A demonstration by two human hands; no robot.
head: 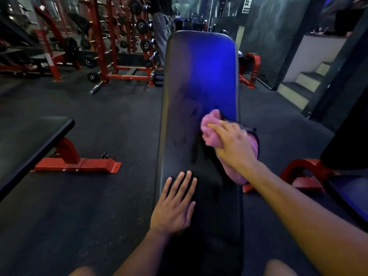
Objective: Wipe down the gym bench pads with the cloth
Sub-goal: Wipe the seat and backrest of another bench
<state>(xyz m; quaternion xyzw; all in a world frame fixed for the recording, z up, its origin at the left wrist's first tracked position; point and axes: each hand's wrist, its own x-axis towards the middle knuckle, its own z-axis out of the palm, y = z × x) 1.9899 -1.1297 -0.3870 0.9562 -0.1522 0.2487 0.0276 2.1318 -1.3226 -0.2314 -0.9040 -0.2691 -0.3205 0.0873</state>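
Observation:
A long black bench pad [191, 80] runs away from me down the middle of the view, with a blue light reflection on its far half and damp streaks near its middle. My right hand [232, 143] presses a bunched pink cloth [209, 126] onto the pad's right side, fingers curled over it. The cloth's tail hangs off the pad's right edge below my wrist. My left hand [175, 206] lies flat on the near part of the pad, fingers straight and spread.
A second black bench [29, 144] on a red frame stands at the left. Red racks with weight plates [119, 42] fill the back left. Another red-framed bench [322, 172] sits at the right, steps [302, 86] behind it. A person stands beyond the pad's far end.

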